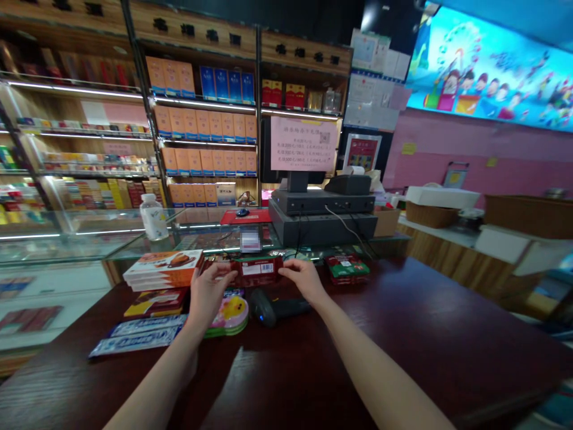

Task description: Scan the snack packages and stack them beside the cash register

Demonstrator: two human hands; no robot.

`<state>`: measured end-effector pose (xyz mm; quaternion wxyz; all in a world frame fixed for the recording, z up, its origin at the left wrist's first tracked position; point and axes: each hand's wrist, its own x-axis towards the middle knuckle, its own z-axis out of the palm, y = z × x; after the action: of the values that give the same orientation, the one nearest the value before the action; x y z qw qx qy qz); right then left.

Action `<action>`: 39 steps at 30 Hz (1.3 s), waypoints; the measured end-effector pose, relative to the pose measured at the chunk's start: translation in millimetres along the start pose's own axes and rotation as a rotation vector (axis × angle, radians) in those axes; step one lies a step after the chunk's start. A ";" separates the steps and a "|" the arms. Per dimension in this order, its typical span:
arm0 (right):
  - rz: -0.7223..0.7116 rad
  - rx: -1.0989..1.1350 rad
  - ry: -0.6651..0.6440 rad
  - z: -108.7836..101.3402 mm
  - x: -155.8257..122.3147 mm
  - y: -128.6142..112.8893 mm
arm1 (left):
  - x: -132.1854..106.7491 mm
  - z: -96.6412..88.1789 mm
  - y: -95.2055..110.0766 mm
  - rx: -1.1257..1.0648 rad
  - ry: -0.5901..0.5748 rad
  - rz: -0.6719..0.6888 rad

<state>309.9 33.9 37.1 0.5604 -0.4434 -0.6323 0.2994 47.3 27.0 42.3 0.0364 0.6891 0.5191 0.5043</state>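
A dark red snack packet (pixel 256 272) with a white barcode label facing me is stretched between my hands. My left hand (pixel 209 294) pinches its left end, and my right hand (pixel 306 279) pinches the right end. Below it on the table lies a black barcode scanner (pixel 277 308) with a small blue light. Beside my left wrist are round pink and green packs (pixel 233 315) with a yellow figure. Left of that hand sit stacked white and orange boxes (pixel 165 267), a yellow and dark red box (pixel 154 303) and blue and white long packets (pixel 138 338). A green and red packet pile (pixel 346 269) lies to the right.
Behind the dark wooden table (pixel 403 352) is a glass display counter (pixel 188 239) carrying a white bottle (pixel 153 218) and a grey cash drawer (pixel 320 224) with a monitor and printer. Boxed goods fill the wall shelves (pixel 203 143). Baskets (pixel 432 214) stand on the right counter.
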 end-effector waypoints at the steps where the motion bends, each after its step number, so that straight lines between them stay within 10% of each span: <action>1: -0.036 -0.041 0.028 -2.3 1.0 -2.4 | 1.4 -1.4 3.4 -0.024 -0.001 -0.016; 21: -0.099 -0.261 -0.073 -70.0 -22.6 -26.5 | 2.8 8.6 40.3 0.217 -0.069 0.622; 39: -0.175 -0.698 -0.024 -154.6 -37.7 2.2 | 16.0 83.3 85.7 0.275 -0.108 0.964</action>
<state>460.3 -17.2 48.2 0.3912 -0.5485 -0.7387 0.0215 165.7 39.1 61.2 -0.2649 0.8740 0.2007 0.3545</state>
